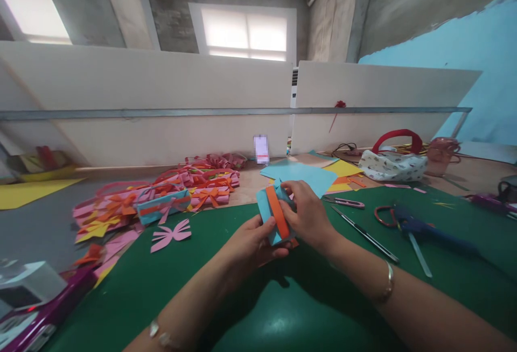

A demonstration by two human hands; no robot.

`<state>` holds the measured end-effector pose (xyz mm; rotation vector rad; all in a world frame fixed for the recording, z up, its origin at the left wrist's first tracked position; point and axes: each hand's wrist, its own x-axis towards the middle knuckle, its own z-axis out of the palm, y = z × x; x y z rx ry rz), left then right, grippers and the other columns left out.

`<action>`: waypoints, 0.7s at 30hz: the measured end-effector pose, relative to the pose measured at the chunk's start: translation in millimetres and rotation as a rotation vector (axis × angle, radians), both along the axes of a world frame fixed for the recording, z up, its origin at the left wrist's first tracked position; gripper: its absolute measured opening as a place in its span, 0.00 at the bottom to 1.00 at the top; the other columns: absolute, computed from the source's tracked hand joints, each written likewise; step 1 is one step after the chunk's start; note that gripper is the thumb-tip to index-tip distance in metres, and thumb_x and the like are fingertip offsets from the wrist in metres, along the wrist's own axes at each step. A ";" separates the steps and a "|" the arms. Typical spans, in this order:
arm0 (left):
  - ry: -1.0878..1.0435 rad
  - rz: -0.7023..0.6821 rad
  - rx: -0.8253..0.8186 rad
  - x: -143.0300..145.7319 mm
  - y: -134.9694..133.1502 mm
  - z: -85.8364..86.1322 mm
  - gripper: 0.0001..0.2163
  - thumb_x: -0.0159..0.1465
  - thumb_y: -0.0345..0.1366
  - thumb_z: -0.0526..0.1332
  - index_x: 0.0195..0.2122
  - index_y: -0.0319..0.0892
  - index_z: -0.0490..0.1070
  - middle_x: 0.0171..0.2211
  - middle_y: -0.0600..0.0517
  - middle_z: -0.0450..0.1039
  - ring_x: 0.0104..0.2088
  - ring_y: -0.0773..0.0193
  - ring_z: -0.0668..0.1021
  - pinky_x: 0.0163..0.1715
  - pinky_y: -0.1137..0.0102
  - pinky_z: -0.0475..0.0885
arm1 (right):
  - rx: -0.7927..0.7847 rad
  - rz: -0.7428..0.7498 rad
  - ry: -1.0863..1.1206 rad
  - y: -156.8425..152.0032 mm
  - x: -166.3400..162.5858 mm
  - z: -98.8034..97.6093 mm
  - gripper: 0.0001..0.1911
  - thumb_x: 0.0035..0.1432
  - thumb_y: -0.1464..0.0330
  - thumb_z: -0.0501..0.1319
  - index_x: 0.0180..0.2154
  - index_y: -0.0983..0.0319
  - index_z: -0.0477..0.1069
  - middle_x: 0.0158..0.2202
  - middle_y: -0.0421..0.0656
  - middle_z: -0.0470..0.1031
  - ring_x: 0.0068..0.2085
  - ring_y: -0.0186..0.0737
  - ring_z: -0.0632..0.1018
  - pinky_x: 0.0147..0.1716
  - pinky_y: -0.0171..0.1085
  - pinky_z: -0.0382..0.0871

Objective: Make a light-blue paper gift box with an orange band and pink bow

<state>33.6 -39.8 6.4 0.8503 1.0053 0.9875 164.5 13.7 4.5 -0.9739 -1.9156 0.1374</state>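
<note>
Between my hands, raised over the green mat (pixel 250 309), is a small light-blue paper box (pixel 265 208) with an orange strip (pixel 277 212) running along it. My left hand (pixel 258 241) grips the box from the left and below, its thumb on the near side by the strip. On the right, my right hand (pixel 307 212) holds the box's upper right side with bent fingers; part of the box is hidden behind them. A pink paper bow cutout (pixel 171 234) lies flat on the mat to the left.
Several finished paper pieces (pixel 161 196) are heaped at left. Blue paper sheets (pixel 302 174) lie behind the hands. On the right are a pink cutter (pixel 344 202), a pen (pixel 365 233), scissors (pixel 385 216), a blue glue gun (pixel 428 231) and a fabric basket (pixel 393 163).
</note>
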 end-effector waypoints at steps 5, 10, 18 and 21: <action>-0.095 0.071 0.028 -6.5 7.1 -4.6 0.10 0.61 0.31 0.55 0.44 0.38 0.66 0.40 0.45 0.74 0.36 0.61 0.78 0.40 0.66 0.74 | -0.052 0.140 0.007 -6.0 1.1 5.3 0.12 0.56 0.74 0.54 0.42 0.63 0.67 0.38 0.47 0.70 0.36 0.39 0.71 0.36 0.39 0.67; -0.249 0.069 0.123 -8.5 6.9 -2.5 0.11 0.60 0.27 0.56 0.44 0.39 0.67 0.45 0.46 0.72 0.43 0.62 0.75 0.47 0.65 0.71 | 0.062 0.159 -0.017 -10.1 -1.0 3.7 0.14 0.54 0.75 0.56 0.44 0.64 0.68 0.41 0.48 0.68 0.40 0.40 0.71 0.41 0.41 0.68; -0.187 0.098 0.208 -1.3 1.7 -1.9 0.11 0.58 0.26 0.59 0.42 0.40 0.67 0.36 0.49 0.74 0.37 0.64 0.75 0.39 0.68 0.72 | 0.386 0.105 -0.227 -16.5 -9.2 -4.3 0.16 0.58 0.76 0.51 0.46 0.65 0.69 0.40 0.50 0.73 0.42 0.44 0.71 0.38 0.41 0.67; -0.188 0.113 0.221 -2.1 1.6 -3.2 0.13 0.56 0.26 0.61 0.42 0.41 0.66 0.38 0.49 0.73 0.39 0.64 0.75 0.40 0.67 0.71 | 0.445 0.078 -0.243 -19.0 -7.2 -0.7 0.16 0.58 0.75 0.52 0.47 0.64 0.69 0.40 0.48 0.76 0.40 0.44 0.72 0.37 0.43 0.65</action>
